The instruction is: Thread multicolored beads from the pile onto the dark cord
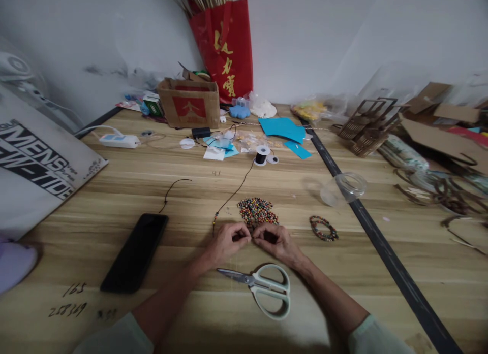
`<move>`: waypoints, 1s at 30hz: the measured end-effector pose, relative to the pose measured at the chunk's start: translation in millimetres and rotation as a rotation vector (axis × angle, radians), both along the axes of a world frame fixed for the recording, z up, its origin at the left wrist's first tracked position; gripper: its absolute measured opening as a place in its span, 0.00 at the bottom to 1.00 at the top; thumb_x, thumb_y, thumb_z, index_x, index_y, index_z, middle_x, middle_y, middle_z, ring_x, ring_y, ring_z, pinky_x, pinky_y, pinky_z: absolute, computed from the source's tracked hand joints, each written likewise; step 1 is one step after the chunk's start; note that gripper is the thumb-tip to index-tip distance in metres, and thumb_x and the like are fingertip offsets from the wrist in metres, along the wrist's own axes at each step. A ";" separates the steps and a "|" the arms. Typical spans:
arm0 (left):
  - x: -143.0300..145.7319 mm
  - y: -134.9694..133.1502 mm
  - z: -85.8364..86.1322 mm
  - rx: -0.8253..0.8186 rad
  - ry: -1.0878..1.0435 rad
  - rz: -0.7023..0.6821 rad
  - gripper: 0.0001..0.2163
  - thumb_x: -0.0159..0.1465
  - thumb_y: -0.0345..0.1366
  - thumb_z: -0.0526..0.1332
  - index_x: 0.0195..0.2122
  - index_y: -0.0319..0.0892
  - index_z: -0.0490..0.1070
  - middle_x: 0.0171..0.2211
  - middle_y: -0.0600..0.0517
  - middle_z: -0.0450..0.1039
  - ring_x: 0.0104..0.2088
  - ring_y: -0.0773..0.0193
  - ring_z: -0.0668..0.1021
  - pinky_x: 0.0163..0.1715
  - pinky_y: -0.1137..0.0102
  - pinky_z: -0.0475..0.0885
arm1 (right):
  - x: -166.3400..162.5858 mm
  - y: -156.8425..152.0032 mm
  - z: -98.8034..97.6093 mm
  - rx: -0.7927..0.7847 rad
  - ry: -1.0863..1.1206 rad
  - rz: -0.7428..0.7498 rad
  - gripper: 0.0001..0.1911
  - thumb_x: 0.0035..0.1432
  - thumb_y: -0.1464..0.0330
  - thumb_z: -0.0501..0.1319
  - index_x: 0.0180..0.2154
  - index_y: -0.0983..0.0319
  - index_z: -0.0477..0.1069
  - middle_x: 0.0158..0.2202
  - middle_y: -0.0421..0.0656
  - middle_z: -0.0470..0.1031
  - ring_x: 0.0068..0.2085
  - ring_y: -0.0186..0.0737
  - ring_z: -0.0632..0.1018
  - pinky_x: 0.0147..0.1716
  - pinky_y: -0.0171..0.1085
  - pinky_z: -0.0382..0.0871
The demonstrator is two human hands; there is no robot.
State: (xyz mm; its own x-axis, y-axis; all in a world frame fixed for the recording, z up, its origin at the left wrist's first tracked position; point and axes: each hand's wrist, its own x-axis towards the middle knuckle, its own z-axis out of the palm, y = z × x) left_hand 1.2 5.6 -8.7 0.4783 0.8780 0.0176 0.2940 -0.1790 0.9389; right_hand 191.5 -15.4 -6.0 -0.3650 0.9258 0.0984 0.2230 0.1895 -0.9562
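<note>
My left hand and my right hand meet just in front of a pile of small multicoloured beads. Thumb and fingers of each are pinched together, and whatever lies between them is too small to make out. Left of the pile runs a black cord with a few beads on its near end, leading back to a spool of black cord. Scissors with pale green handles lie partly open below my hands. To the right rests a coiled beaded bracelet.
A black phone and a short black cord lie at left. Farther back are a cardboard box, a red bag and blue paper. A clear plastic container and brown baskets are at right.
</note>
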 end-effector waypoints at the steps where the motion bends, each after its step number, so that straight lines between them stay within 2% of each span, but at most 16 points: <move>1: 0.0 0.1 -0.2 0.003 0.001 0.000 0.03 0.55 0.29 0.59 0.26 0.38 0.72 0.23 0.53 0.71 0.26 0.67 0.72 0.27 0.75 0.66 | 0.1 0.1 -0.3 -0.003 -0.004 0.001 0.11 0.58 0.62 0.62 0.30 0.64 0.72 0.24 0.39 0.67 0.26 0.32 0.66 0.24 0.31 0.58; 30: 0.5 -0.7 1.0 -0.005 0.017 -0.014 0.03 0.54 0.29 0.59 0.26 0.38 0.72 0.24 0.53 0.72 0.26 0.67 0.72 0.27 0.75 0.66 | 0.0 0.7 -1.4 0.027 -0.004 0.004 0.09 0.57 0.65 0.62 0.30 0.64 0.72 0.25 0.40 0.70 0.26 0.32 0.67 0.25 0.31 0.59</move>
